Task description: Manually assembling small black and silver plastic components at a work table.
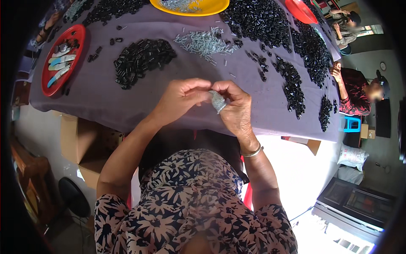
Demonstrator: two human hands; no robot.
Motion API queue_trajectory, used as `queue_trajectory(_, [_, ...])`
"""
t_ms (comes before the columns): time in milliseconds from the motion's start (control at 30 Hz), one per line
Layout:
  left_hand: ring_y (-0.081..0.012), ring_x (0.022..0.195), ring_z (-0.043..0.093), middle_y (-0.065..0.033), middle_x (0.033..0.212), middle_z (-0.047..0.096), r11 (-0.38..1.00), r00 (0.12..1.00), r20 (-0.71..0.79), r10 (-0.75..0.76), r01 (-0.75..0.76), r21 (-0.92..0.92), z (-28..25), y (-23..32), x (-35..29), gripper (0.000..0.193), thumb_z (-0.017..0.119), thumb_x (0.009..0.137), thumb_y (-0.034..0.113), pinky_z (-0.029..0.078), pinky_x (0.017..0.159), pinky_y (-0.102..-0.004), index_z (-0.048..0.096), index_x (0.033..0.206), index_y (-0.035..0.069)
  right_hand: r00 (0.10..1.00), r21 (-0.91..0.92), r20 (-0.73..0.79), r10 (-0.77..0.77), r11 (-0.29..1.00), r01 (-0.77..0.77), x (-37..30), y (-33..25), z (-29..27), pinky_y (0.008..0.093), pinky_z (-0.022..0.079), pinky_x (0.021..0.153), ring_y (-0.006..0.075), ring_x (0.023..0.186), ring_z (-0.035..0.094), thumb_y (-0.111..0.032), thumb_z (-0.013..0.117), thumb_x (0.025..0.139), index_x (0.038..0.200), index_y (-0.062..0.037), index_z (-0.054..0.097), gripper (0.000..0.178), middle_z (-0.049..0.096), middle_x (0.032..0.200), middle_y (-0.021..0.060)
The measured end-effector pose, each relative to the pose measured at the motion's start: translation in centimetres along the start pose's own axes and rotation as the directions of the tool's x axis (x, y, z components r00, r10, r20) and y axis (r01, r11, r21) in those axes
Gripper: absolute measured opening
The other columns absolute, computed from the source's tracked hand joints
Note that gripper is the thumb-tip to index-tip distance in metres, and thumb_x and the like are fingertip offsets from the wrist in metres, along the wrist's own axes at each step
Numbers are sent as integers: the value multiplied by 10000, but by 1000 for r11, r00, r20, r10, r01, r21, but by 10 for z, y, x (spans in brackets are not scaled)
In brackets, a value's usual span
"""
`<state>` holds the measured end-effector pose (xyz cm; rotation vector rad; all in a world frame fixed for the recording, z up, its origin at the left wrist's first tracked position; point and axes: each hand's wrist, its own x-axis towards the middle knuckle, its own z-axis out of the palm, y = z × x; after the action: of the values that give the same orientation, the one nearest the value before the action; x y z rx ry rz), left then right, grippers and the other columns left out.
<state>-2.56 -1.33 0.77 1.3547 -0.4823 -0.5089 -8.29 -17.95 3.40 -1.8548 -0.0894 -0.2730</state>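
Above the near edge of the table my two hands meet, fingers bent toward each other. Between them is a small grey knitted piece [218, 102], shaped like a finger cover. My right hand [237, 103] is closed around it, a bracelet on the wrist; whether the piece sits on a finger or is only held, I cannot tell. The fingers of my left hand [184, 98] are pinched at its upper left side. Beyond my hands lie a heap of short black pieces [141, 61] and a pile of thin silvery pins or screws [207, 43].
A purple-grey cloth [97, 93] covers the table. A red tray [50, 86] with white-and-blue items stands left, a yellow tray [198, 12] at the back. More black pieces [258, 23] spread right. A person in a red-and-black shirt [355, 91] sits at the right edge; others are farther off.
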Motion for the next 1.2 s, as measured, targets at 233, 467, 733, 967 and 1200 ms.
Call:
queue_trajectory(233, [-83,754,635,-30,830,675,985,979,-108,171,-168,30,-2,-7,1,178,738,837,33,509,647,-220,707,1004,-20,993,-124,-45,-112,987,106,0,0,4,250,499,648,102,760,632,69,717,803,942,-33,664,181,623,836,19])
queue_trajectory(467, [-126,687,607,-38,803,639,835,921,-60,385,-320,448,-1,-7,3,154,763,774,18,451,599,-281,716,921,22,984,-512,72,-163,841,176,22,7,-41,280,495,636,166,704,621,45,695,802,964,-18,663,177,646,849,82])
queue_trajectory(733, [-188,816,577,31,808,638,570,895,23,445,-303,763,-5,-14,5,134,782,714,161,366,797,-351,725,828,120,915,-572,403,10,783,243,76,22,-73,305,478,629,167,666,598,-8,681,805,937,2,663,134,640,800,90])
queue_trajectory(967, [-193,791,587,19,784,645,629,902,-24,431,-281,725,-8,-13,6,129,770,731,166,389,803,-361,714,835,116,896,-658,381,229,748,89,76,11,-61,278,438,572,124,630,563,-24,682,809,870,20,651,82,650,734,66])
queue_trajectory(1200, [-175,740,580,-4,765,635,684,897,-84,434,-268,678,-7,-11,8,160,776,767,171,395,801,-336,707,884,86,982,80,158,103,990,-117,30,24,-16,190,464,612,42,706,563,-46,697,889,953,-26,669,72,661,843,-5])
